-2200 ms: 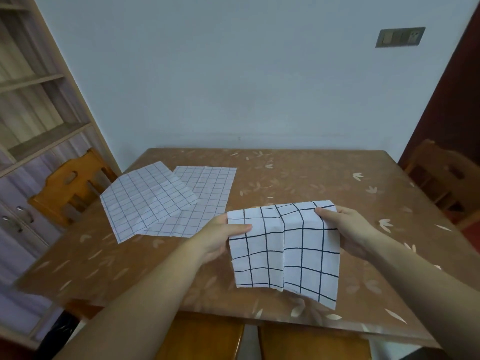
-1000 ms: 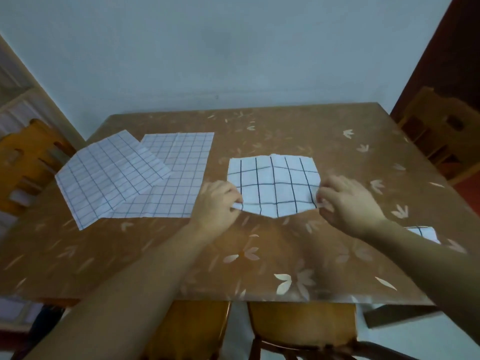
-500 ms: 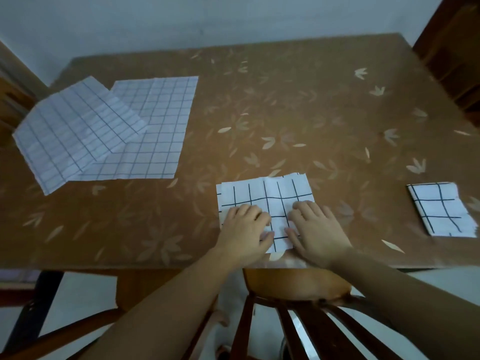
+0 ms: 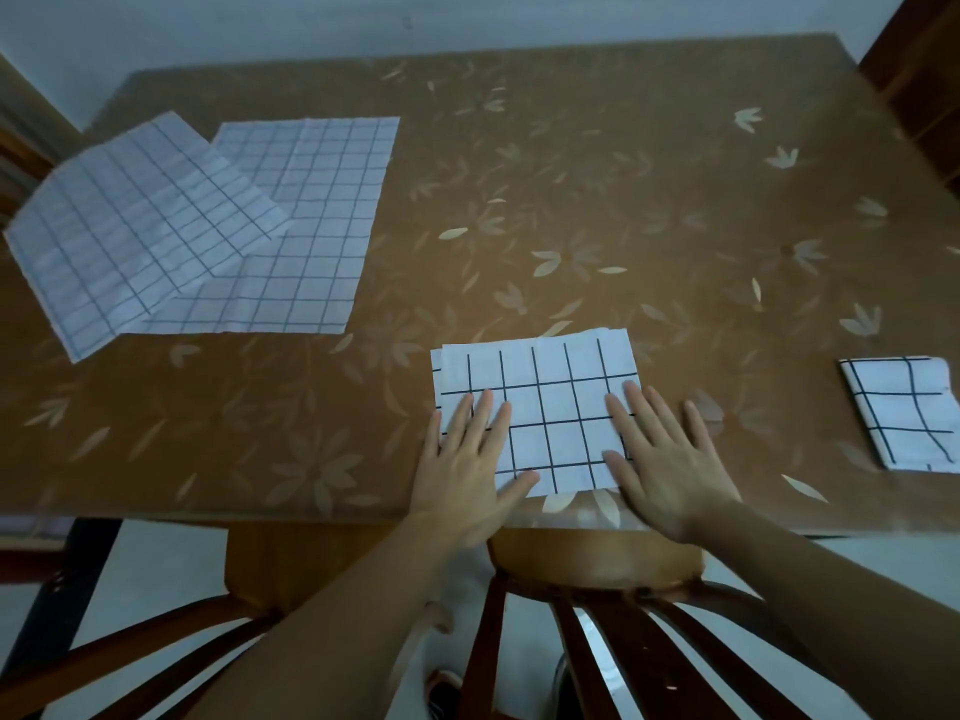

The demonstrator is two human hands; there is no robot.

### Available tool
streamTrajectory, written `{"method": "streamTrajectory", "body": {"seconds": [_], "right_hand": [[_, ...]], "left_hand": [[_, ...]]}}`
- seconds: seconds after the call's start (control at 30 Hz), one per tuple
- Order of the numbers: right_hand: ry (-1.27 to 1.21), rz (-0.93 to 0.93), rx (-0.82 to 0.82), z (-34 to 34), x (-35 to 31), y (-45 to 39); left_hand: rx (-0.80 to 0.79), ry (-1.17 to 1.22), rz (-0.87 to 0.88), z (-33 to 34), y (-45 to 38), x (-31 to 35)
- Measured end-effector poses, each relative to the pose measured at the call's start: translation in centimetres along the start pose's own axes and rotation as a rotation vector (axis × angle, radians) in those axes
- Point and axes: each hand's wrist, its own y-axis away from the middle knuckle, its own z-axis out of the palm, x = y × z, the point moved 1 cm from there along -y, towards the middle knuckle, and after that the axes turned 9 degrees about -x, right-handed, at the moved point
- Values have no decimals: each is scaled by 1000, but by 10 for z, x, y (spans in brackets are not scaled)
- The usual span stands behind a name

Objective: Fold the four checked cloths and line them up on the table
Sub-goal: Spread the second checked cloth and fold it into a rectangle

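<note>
fingers [image 4: 485,415] of both hands flat on folded cloth [image 4: 540,402].

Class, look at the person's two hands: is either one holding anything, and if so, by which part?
Nothing is held. The left hand and right hand lie flat, fingers straight, pressing on the near side parts of the half-folded cloth on the table.

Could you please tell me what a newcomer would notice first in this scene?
Two flat hands, left hand and right hand, press a folded white cloth with bold black checks at the brown floral table's near edge. Far left, two unfolded fine-checked cloths overlap.
</note>
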Motion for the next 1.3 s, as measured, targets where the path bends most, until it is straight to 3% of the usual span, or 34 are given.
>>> {"method": "streamTrajectory", "body": {"seconds": [0.17,0.27,0.37,0.6,0.7,0.87,1.07,1.17,1.3], "right_hand": [[53,31,36,-12,-3,0],[11,-90,69,-10,-35,-7],[-14,-137,25,0,-46,-14],[56,-26,-24,-8,-4,-14],[72,-5,53,-13,-1,-6],[114,-353,172,-14,8,21],[263,-566,271,-21,16,9],[234,-548,287,-25,8,4],[-19,-419,322,-27,-3,16]], "left_hand": [[26,-52,48,-6,6,-5],[36,-28,144,-6,3,15],[13,-18,130,2,2,23],[-15,6,103,1,6,17],[-7,-4,92,-2,6,19],[232,-12,360,-9,7,37],[228,41,371,-10,9,44],[256,56,335,-10,10,49],[259,125,303,-10,5,63]]}}
